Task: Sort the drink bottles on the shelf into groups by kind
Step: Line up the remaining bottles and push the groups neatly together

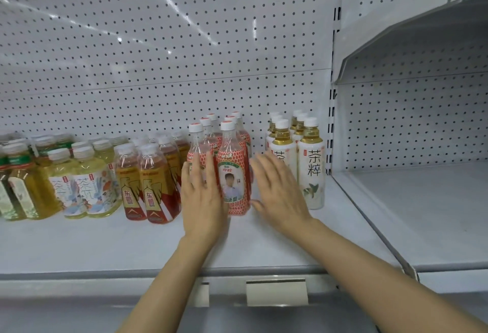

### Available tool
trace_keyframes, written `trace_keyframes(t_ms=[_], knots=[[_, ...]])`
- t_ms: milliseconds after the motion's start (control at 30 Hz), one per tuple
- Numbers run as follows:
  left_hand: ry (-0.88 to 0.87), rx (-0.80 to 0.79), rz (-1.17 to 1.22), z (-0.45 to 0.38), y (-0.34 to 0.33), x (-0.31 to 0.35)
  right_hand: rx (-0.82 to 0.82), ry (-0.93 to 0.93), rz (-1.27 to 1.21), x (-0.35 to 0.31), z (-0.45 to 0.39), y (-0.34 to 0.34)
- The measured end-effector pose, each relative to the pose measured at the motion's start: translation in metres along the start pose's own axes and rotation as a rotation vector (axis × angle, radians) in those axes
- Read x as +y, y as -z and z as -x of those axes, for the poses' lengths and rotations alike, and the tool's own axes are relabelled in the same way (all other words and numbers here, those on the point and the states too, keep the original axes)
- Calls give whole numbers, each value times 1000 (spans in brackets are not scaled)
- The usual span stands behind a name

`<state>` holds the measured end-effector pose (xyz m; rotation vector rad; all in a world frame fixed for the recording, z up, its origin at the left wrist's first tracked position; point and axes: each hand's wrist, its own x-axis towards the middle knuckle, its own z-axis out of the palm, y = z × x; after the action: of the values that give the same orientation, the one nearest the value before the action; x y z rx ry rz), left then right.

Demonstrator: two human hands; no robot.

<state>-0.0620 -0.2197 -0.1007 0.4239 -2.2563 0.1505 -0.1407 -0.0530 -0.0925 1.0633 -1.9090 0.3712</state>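
Drink bottles stand in groups on the white shelf (264,248). From the left: green-label tea bottles (18,187), pale yellow tea bottles with illustrated labels (87,187), amber bottles with gold and red labels (148,190), red-patterned bottles with white caps (233,174), and white-label tea bottles (311,169). My left hand (202,200) lies flat, fingers apart, against the front left red-patterned bottle. My right hand (277,190) is open, palm inward, just right of the red group and in front of a white-label bottle. Neither hand grips anything.
A pegboard back wall (158,68) rises behind the bottles. An upright post (332,121) divides this bay from the neighbouring shelf bay (422,214) on the right, which has an upper shelf (409,42). A blank price tag holder (277,291) sits on the shelf's front edge.
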Motion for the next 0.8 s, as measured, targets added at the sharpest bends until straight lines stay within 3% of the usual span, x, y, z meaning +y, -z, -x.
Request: trace_keyframes(t_ms=[133,367,500,567,700,800], knots=[[118,-121,80,1,1,-22,-15,105,34,-30,-12,-21],[158,-144,188,-2,-9,-20,-156,-55,17,-38,-16,-29],[90,-129,235,-1,-9,-33,-172,-111,15,-45,-17,-28],[-2,-126,280,3,-4,-48,-104,-106,51,-57,-21,-27],[-237,102,206,11,19,-97,50,12,33,-106,-39,-40],[-231,216,162,14,33,-154,45,25,-32,-155,-57,-58]])
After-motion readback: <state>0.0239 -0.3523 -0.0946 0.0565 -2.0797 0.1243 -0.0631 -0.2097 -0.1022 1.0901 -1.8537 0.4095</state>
